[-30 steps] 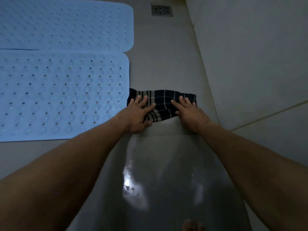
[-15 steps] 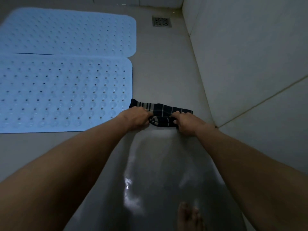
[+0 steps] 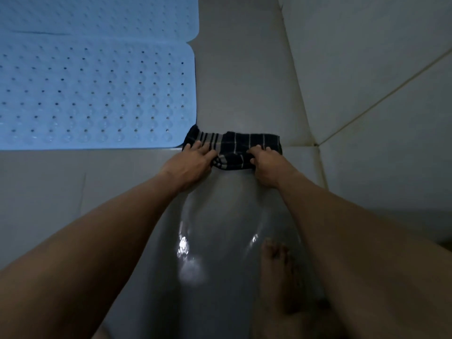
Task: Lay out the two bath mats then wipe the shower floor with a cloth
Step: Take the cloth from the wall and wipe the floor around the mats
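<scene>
A dark plaid cloth (image 3: 234, 149) lies bunched on the grey shower floor (image 3: 244, 77), its left end touching the near mat's corner. My left hand (image 3: 193, 162) presses on the cloth's left part with fingers curled over it. My right hand (image 3: 265, 165) grips its right part. Two light blue perforated bath mats lie flat side by side at the left: the near mat (image 3: 93, 94) and the far mat (image 3: 102, 15).
A wet, shiny streak (image 3: 195, 241) runs on the floor between my arms. My bare foot (image 3: 281, 272) stands on it at lower right. A tiled wall (image 3: 367, 69) rises close on the right of the cloth.
Both hands have pulled the cloth back towards me along the floor, and their flat fingers have curled onto it, bunching it narrower. My foot has come into view.
</scene>
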